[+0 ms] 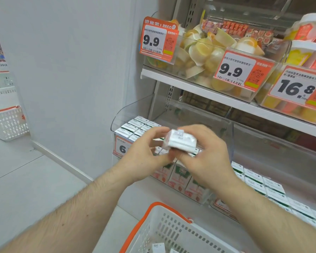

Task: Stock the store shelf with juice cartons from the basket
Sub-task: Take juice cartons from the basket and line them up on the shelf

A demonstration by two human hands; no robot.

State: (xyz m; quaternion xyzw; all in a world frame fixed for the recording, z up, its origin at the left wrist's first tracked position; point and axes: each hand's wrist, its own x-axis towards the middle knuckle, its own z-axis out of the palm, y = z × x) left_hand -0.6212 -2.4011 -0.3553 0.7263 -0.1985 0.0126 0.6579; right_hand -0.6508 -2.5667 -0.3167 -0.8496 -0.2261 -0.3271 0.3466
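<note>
A white juice carton (pixel 181 140) is held between both hands just in front of a clear shelf bin (pixel 135 110). My left hand (pixel 144 154) grips its left end with curled fingers. My right hand (pixel 206 156) grips its right end from the side and below. In the bin stand rows of the same cartons (pixel 135 127), tops up, filling its left part. The white basket with an orange rim (pixel 164 232) sits at the bottom, with a carton (pixel 158 247) visible inside.
A second clear bin (pixel 274 190) of cartons stands to the right on the same shelf. The shelf above (pixel 190 86) holds bins of jelly cups with orange price tags. A grey wall is on the left, with another white basket (pixel 9 123) on the floor.
</note>
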